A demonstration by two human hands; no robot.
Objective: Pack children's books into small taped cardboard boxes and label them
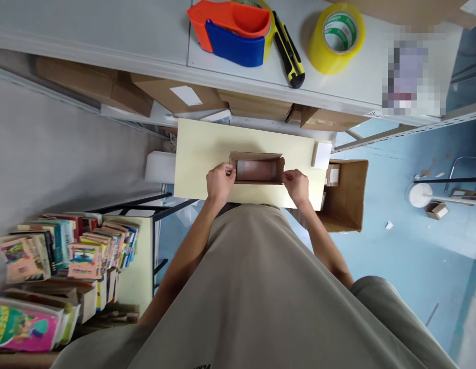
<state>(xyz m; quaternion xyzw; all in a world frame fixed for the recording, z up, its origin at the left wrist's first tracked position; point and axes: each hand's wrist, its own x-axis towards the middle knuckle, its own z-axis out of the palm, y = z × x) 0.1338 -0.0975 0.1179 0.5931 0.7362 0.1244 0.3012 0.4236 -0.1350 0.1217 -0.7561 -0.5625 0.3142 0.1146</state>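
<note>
A small cardboard box (pixel 257 156) stands on the pale yellow table in front of me, its top open. Inside it, a light, pinkish surface shows at the bottom. My left hand (pixel 220 180) pinches the box's left end at the rim, thumb and fingers together. At the opposite end, my right hand (pixel 296 185) is closed on the right edge or flap in the same way. Some fingertips are hidden behind the cardboard. Near the table's right edge lies a white rectangular block or stack (pixel 321 155).
The yellow table (pixel 201 154) sits below a grey shelf (pixel 145 36) holding an orange-and-blue tape dispenser (pixel 234 41), a utility knife (pixel 289 51) and a yellow tape roll (pixel 320 48). A large open carton (pixel 348 205) stands right of the table. Books (pixel 84 256) are stacked at left.
</note>
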